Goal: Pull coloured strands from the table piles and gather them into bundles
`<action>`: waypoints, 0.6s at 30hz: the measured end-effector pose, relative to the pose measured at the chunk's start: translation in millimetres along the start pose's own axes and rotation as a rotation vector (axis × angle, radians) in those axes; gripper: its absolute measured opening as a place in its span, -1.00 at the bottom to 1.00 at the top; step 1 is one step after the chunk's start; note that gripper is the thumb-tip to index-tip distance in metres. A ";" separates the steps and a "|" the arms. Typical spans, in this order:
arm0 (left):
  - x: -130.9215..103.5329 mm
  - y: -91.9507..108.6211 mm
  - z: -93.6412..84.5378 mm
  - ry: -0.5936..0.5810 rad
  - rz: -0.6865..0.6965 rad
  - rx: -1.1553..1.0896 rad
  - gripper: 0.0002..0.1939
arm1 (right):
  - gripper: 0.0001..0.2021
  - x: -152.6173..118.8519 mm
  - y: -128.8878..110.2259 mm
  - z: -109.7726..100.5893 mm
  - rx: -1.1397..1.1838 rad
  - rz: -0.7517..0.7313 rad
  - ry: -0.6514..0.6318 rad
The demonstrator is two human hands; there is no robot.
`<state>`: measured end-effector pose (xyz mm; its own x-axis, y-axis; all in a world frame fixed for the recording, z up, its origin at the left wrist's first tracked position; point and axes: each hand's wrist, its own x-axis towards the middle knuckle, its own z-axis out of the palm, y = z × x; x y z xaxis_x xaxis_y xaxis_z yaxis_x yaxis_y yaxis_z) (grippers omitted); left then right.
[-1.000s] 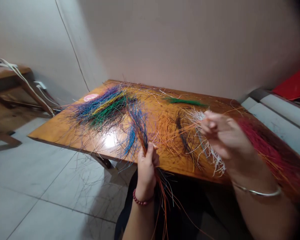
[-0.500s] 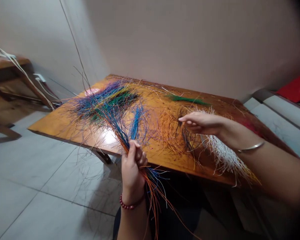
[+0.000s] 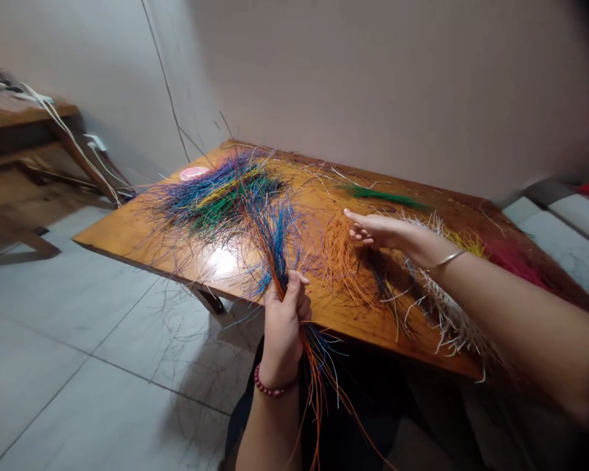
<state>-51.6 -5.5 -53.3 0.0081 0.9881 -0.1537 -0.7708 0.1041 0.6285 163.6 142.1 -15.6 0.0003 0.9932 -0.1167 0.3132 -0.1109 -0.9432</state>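
My left hand is closed around a bundle of thin coloured strands, mostly orange and blue. Its long ends fan upward over the table, and the shorter ends spill out below the fist. My right hand is open, fingers stretched out, with nothing visible in it. It hovers at the right side of a loose heap of orange strands. Below it lie some dark strands. A pile of white strands is partly hidden by my right forearm.
A wooden table stands against the wall. On it lie a mixed blue, purple, yellow and green pile, green strands, pinkish-red strands and a pink disc. White cables hang from another table at left.
My right hand has gone from a pinch to open fingers and shifted slightly left. The bundle in my left hand now points more upright. The whole view has shifted a little.
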 end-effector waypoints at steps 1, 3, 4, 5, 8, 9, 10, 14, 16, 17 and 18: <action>1.0 -1.7 -0.1 -0.003 -0.007 0.006 -0.67 | -0.54 -6.2 -7.2 -1.0 -0.073 0.082 -0.042; 2.6 -4.8 -0.1 -0.016 -0.022 0.018 -0.66 | -0.55 -25.8 -25.4 -0.5 -0.189 0.155 -0.082; 3.1 -6.2 0.1 -0.021 -0.027 0.028 -0.65 | -0.57 -39.8 -34.9 2.0 -0.191 0.092 -0.065; 3.2 -7.6 0.4 -0.025 -0.033 0.042 -0.65 | -0.60 -56.1 -43.8 6.1 -0.165 0.008 -0.050; 2.2 -11.9 2.3 -0.041 -0.052 0.111 -0.63 | -0.71 -109.4 -61.4 27.3 -0.113 -0.171 -0.061; 1.3 -13.3 3.2 -0.050 -0.055 0.137 -0.62 | -0.75 -124.5 -63.3 35.8 -0.125 -0.212 -0.062; 0.3 -14.7 4.2 -0.061 -0.055 0.163 -0.62 | -0.77 -136.5 -63.4 44.2 -0.147 -0.254 -0.050; -4.7 -18.4 9.5 -0.101 -0.070 0.243 -0.62 | -0.78 -151.0 -52.3 66.6 -0.245 -0.353 0.041; -6.8 -19.3 11.8 -0.119 -0.094 0.277 -0.62 | -0.75 -144.8 -45.8 68.9 -0.263 -0.365 0.076; -7.5 -19.9 12.6 -0.128 -0.104 0.292 -0.61 | -0.74 -140.8 -43.3 68.3 -0.267 -0.361 0.082; -8.0 -20.7 13.1 -0.135 -0.111 0.304 -0.61 | -0.72 -136.8 -41.4 66.9 -0.266 -0.349 0.083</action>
<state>-27.4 -14.1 -55.1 0.1812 0.9729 -0.1438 -0.5360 0.2202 0.8150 87.1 8.3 18.6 -0.0765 0.9702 0.2301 0.5415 0.2342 -0.8074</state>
